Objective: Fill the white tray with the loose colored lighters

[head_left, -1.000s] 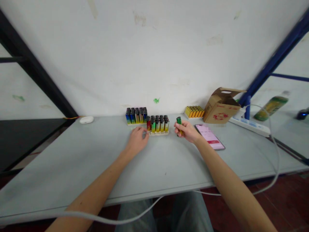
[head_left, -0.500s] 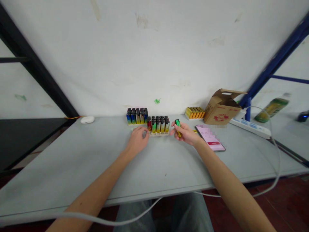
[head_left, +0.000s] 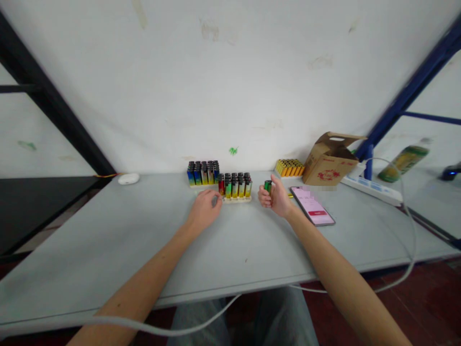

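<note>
Apparently handling a green lighter [head_left: 267, 186], grasped in the right hand [head_left: 278, 199]; curling the left hand [head_left: 204, 207] beside the lighter rack [head_left: 237, 199], cannot tell if gripping. Probably calls for a steady hold next.

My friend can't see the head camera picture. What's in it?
A person's right hand grips a green lighter over a grey table, while the left hand is at the left end of a pale tray of upright lighters. To the right are a phone and an open cardboard box.
</note>
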Demonstrator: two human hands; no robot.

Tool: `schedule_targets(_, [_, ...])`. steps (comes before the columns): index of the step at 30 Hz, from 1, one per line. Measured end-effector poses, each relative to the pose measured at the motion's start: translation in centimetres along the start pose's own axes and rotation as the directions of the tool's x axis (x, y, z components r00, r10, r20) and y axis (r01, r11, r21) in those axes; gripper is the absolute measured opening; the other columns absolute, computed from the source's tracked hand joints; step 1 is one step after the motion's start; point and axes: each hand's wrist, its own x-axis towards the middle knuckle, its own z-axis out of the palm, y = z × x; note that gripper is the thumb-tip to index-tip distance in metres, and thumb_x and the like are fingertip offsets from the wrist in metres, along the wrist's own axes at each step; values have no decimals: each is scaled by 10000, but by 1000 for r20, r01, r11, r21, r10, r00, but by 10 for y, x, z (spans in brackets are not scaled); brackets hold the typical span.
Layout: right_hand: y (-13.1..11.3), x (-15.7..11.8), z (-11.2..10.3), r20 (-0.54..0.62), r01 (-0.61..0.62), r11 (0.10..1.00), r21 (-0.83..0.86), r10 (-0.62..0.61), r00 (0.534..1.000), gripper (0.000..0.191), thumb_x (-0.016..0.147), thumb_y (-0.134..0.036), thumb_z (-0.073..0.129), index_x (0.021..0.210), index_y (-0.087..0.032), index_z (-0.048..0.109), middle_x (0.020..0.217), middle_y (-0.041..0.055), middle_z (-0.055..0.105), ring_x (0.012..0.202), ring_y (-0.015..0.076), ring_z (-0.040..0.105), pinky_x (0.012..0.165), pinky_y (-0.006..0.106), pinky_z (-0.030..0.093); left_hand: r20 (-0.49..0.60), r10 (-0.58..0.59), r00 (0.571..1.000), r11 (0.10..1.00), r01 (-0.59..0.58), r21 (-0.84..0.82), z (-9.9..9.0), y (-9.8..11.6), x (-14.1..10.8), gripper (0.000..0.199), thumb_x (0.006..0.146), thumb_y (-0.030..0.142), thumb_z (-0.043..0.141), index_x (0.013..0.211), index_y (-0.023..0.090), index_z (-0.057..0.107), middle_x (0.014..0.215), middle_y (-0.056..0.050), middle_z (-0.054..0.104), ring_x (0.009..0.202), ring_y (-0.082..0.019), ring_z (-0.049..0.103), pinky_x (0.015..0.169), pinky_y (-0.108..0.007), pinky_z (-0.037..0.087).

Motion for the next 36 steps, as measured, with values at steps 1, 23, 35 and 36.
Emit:
schedule_targets(1, [1, 1, 0, -1, -5, 1000, 5, 5, 1000, 566, 807, -715, 368, 549, -215, 311, 482, -77, 198, 395, 70, 161, 381, 200, 151, -1, 1, 1000, 1000, -1, -1, 0, 0, 0, 195, 847, 245, 454, 841, 189, 641, 897, -80, 688, 928, -249, 612, 900, -398, 479])
schedule_targets(23, [6, -1, 8, 186, -100, 972, 213, 60, 981, 569, 806, -683, 387, 617, -170, 542, 466, -33, 379, 400, 81, 278, 384, 191, 220, -126, 58, 990, 994, -69, -82, -4, 6, -1, 158, 870, 209, 465, 841, 180, 617, 883, -70, 651, 900, -223, 609, 863, -374, 493])
schedule_targets(35, [25, 2, 30, 238, 11, 1000, -15, -7, 971, 263, 703, -153, 600, 955, -106, 657, 873, 89, 689, 732, 153, 638, 579, 237, 488, -270, 138, 953, 886, -240, -397, -4, 36, -6, 127, 862, 235, 557, 932, 176, 644, 982, -72, 618, 924, -174, 601, 776, -294, 527])
schedule_targets(36, [27, 2, 33, 251, 5, 1000, -20, 0, 968, 244, 707, -148, 588, 941, -110, 649, 863, 92, 696, 745, 160, 648, 611, 255, 506, -258, 129, 958, 876, -232, -423, -3, 40, -7, 128, 859, 239, 560, 927, 177, 649, 987, -74, 620, 944, -178, 599, 798, -302, 524])
